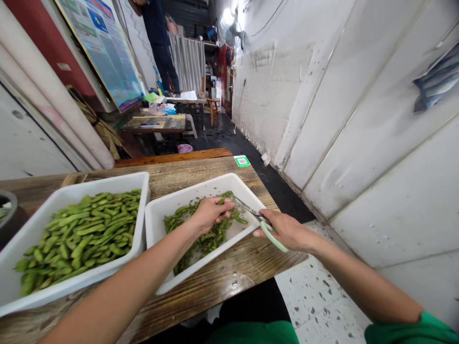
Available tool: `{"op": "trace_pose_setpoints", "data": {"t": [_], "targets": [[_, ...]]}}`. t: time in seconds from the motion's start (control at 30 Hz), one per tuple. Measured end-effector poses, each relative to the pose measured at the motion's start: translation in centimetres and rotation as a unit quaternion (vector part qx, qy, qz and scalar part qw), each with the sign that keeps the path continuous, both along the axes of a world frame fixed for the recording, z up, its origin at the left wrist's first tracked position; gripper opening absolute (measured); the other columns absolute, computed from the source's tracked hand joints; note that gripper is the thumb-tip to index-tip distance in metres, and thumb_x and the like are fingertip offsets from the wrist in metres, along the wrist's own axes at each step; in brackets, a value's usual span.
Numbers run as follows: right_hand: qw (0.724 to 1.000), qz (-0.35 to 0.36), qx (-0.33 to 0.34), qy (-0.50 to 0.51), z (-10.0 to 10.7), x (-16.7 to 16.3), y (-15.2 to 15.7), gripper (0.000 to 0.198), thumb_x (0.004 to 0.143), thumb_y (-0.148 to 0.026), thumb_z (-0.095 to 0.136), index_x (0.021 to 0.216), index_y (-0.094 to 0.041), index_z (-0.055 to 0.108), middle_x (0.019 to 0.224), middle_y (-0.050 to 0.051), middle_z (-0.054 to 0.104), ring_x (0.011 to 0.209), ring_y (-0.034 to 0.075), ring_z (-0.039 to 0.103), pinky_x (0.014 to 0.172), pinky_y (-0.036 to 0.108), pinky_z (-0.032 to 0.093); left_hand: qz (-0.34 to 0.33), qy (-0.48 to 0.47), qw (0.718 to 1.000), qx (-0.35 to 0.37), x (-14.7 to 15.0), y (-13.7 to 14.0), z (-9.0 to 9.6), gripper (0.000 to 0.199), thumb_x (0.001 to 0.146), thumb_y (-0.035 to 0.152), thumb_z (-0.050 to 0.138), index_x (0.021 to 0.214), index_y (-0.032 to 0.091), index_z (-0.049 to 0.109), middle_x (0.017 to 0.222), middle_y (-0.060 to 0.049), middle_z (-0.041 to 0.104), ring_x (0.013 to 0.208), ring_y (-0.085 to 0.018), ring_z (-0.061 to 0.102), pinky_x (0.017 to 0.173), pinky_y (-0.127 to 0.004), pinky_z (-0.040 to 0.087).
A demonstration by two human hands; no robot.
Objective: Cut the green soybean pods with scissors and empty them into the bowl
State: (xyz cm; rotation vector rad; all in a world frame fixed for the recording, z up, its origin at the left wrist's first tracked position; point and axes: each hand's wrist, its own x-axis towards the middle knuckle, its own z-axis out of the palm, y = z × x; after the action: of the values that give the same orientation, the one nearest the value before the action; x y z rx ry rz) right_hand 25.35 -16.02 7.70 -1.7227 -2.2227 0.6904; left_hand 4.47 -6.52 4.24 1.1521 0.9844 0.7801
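My left hand [211,213] is pinched round a green edamame pod [221,201] above the right-hand white tray [158,282]. In my right hand [285,230] is a pair of scissors [270,236] with pale green handles, its blades reaching left to the pod at my left fingertips. Whether the blades touch the pod I cannot tell. Below my hands, edamame pods and small green trimmings [211,241] lie in that tray. To the left, a second white tray [143,200] holds a large heap of edamame pods [86,231].
Both trays stand on a wooden table [201,306] with a green QR-code card [242,161] at its far corner. A dark round container [10,210] is at the left edge. Beyond are a bench [172,156], a cluttered low table [158,123] and a person [161,48]. A white wall [358,119] runs along the right.
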Motion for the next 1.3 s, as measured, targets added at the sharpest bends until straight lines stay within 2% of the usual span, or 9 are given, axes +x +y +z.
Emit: {"op": "trace_pose_setpoints", "data": {"t": [0.1, 0.27, 0.43, 0.63, 0.73, 0.83, 1.03, 1.13, 1.3], "targets": [[0.998, 0.000, 0.033, -0.062, 0.1, -0.4, -0.2, 0.037, 0.081, -0.048, 0.051, 0.099, -0.016, 0.053, 0.088, 0.009, 0.062, 0.080, 0.021, 0.059, 0.069, 0.026, 0.039, 0.023, 0.032, 0.999, 0.020, 0.3, -0.5, 0.0, 0.030, 0.058, 0.029, 0.075, 0.077, 0.008, 0.063, 0.045, 0.003, 0.052, 0.035, -0.002, 0.035, 0.032, -0.015, 0.018], [0.988, 0.002, 0.071, -0.134, -0.5, -0.6, -0.1, 0.035, 0.084, -0.050, 0.045, 0.093, -0.017, 0.053, 0.081, 0.009, 0.062, 0.074, 0.020, 0.059, 0.065, 0.025, 0.037, 0.069, 0.036, 0.996, 0.046, 0.6, -0.9, -0.2, 0.030, 0.054, 0.028, 0.076, 0.072, 0.012, 0.059, 0.045, 0.005, 0.049, 0.034, -0.004, 0.036, 0.032, -0.016, 0.022], [0.983, -0.004, 0.086, -0.164, -0.5, -1.0, -0.2, 0.038, 0.083, -0.051, 0.045, 0.098, -0.017, 0.053, 0.083, 0.010, 0.063, 0.074, 0.020, 0.059, 0.063, 0.025, 0.036, 0.094, 0.017, 0.995, 0.042, 1.0, -1.1, -0.2, 0.032, 0.052, 0.028, 0.077, 0.069, 0.014, 0.054, 0.047, 0.006, 0.049, 0.035, -0.004, 0.038, 0.033, -0.015, 0.023], [0.983, -0.006, 0.080, -0.164, -0.8, -1.3, 0.1, 0.032, 0.085, -0.046, 0.044, 0.085, -0.016, 0.055, 0.073, 0.010, 0.063, 0.068, 0.020, 0.059, 0.059, 0.026, 0.033, 0.081, 0.016, 0.996, 0.027, 1.0, -1.1, -0.2, 0.034, 0.052, 0.027, 0.077, 0.071, 0.014, 0.053, 0.048, 0.005, 0.049, 0.038, -0.004, 0.039, 0.033, -0.014, 0.023], [0.993, -0.008, 0.062, -0.098, -1.0, -0.8, 0.4, 0.034, 0.083, -0.048, 0.047, 0.085, -0.016, 0.056, 0.072, 0.007, 0.061, 0.067, 0.018, 0.056, 0.059, 0.025, 0.033, 0.069, -0.024, 0.997, 0.000, 0.6, -0.5, -0.5, 0.031, 0.055, 0.026, 0.077, 0.071, 0.012, 0.054, 0.050, 0.005, 0.048, 0.038, -0.002, 0.036, 0.032, -0.012, 0.019], [1.000, 0.011, -0.015, 0.023, -0.7, -0.2, 0.6, 0.038, 0.081, -0.054, 0.049, 0.086, -0.016, 0.056, 0.070, 0.003, 0.056, 0.063, 0.014, 0.051, 0.057, 0.023, 0.035, 0.084, -0.089, 0.991, -0.059, 0.1, 0.3, -0.8, 0.025, 0.060, 0.021, 0.075, 0.071, 0.011, 0.055, 0.051, 0.004, 0.047, 0.038, -0.001, 0.033, 0.031, -0.011, 0.015], [0.976, 0.012, -0.099, 0.195, 0.3, -0.5, -0.2, 0.039, 0.079, -0.056, 0.051, 0.082, -0.017, 0.051, 0.063, -0.003, 0.044, 0.054, 0.009, 0.043, 0.048, 0.020, 0.036, 0.098, -0.181, 0.973, -0.105, -0.1, 0.6, -0.4, 0.014, 0.070, 0.008, 0.064, 0.063, 0.010, 0.052, 0.061, -0.003, 0.056, 0.042, -0.001, 0.039, 0.030, -0.010, 0.019], [0.951, -0.030, -0.166, 0.257, 0.1, -1.0, -0.3, 0.043, 0.074, -0.059, 0.055, 0.077, -0.017, 0.047, 0.059, -0.005, 0.042, 0.046, 0.007, 0.043, 0.041, 0.019, 0.037, 0.113, -0.195, 0.970, -0.093, 0.2, 0.3, 0.0, 0.012, 0.069, 0.004, 0.062, 0.064, 0.010, 0.053, 0.067, -0.006, 0.059, 0.050, -0.004, 0.047, 0.030, -0.010, 0.020], [0.882, -0.051, -0.262, 0.389, -0.3, -1.7, -0.1, 0.051, 0.072, -0.065, 0.051, 0.083, -0.016, 0.049, 0.058, -0.005, 0.046, 0.038, 0.005, 0.042, 0.034, 0.019, 0.039, 0.120, -0.212, 0.968, -0.062, 0.5, -0.1, 0.4, 0.012, 0.065, 0.005, 0.064, 0.068, 0.011, 0.054, 0.066, -0.004, 0.060, 0.053, -0.005, 0.050, 0.030, -0.011, 0.019]]}}
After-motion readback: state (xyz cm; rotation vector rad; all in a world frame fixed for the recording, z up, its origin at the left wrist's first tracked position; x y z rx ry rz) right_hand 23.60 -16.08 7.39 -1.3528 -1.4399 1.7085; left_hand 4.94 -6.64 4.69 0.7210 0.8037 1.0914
